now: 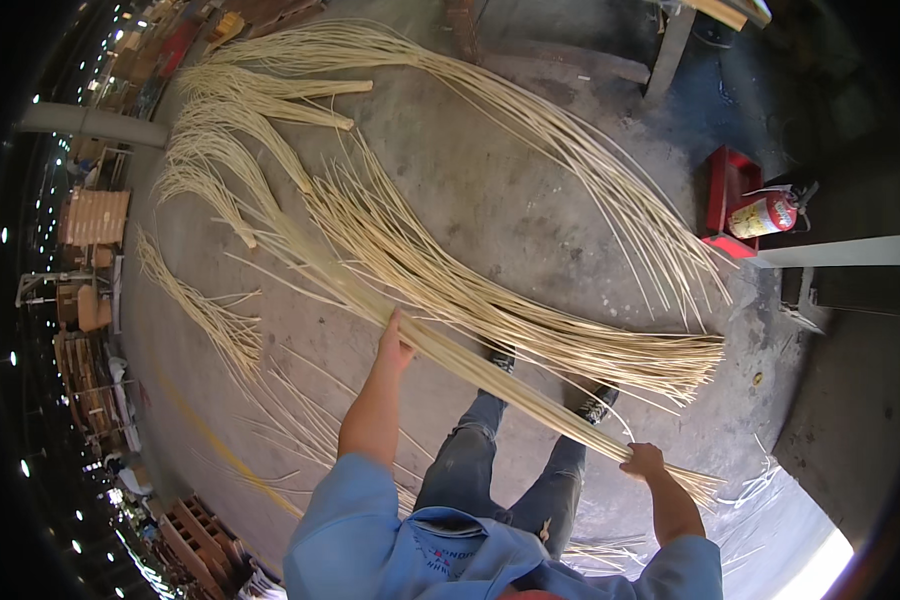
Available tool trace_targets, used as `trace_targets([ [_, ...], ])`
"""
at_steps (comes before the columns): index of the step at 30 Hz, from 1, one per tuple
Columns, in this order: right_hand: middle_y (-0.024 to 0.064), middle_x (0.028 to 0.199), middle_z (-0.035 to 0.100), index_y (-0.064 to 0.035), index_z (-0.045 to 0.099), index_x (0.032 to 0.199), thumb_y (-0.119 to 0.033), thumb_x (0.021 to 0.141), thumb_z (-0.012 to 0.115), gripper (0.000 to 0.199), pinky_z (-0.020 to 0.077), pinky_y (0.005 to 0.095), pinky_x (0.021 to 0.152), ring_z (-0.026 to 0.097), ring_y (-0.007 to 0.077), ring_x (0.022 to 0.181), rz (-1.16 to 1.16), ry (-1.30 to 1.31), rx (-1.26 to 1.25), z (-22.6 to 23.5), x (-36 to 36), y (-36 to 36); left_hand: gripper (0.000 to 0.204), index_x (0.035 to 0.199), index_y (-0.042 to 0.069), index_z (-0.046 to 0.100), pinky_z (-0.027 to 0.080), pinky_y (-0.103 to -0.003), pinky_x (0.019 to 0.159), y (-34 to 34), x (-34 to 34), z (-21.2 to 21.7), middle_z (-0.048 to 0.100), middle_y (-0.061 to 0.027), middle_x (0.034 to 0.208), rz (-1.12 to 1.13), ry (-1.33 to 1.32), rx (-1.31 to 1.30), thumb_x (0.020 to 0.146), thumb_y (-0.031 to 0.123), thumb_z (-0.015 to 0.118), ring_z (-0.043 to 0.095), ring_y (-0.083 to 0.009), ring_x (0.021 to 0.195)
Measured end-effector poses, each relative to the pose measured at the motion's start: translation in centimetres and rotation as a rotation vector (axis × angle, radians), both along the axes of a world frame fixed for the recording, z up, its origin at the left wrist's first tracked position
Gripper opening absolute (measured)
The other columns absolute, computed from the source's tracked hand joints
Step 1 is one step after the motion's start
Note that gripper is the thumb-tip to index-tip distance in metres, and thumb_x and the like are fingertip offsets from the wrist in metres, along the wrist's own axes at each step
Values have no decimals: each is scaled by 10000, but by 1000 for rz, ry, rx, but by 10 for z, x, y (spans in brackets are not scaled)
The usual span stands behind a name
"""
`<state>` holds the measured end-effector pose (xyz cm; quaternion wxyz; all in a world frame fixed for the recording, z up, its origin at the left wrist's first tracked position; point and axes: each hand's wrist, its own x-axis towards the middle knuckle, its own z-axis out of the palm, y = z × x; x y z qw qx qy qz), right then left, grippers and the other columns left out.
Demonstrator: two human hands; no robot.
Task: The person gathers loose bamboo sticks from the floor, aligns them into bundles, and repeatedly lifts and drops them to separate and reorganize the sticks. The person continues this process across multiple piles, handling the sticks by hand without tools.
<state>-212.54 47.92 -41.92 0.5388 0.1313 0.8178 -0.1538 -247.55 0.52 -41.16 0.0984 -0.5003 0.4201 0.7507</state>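
Both hands gripped one long bundle of pale rattan strips (470, 365): the left hand (395, 345) closed around it at ten o'clock, arm outstretched, the right hand (642, 460) clenched near its four o'clock end, above the concrete floor (490, 200).

You have two hands in view: your left hand (396, 345) and your right hand (642, 461), and both close on one long bundle of pale cane strips (490, 375). The strips in it are too many and too fine to count. On the concrete floor (530, 215) you can make out about four more spreads of the same strips: one wide sweep (570, 150) at the top, one thick sheaf (530, 320) in the middle, one fan of tied tufts (230, 130) at upper left, and one thin sheaf (205, 310) at the left. You see one red fire extinguisher (765, 215), one red stand (725, 195) beside it, and your two shoes (595, 405).
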Motion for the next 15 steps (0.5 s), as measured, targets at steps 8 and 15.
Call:
trace_targets([
  [8,122,1112,738,-141,727,1157,-367,724,752,489,568,432,930,701,309,1066,-92,-75,45,-161,-14,36,661,1366,6,578,531,-365,925,82,105,-101,696,-173,1204,-1489,-210,-565,888,428,756,680,-261,1024],
  [15,118,1136,732,-151,737,1131,-304,717,724,442,553,418,959,687,306,1097,-112,-240,-220,-239,-14,76,585,1283,-10,631,526,-397,946,127,239,-128,716,-208,1165,-1818,-363,-554,904,429,709,692,-344,1062],
])
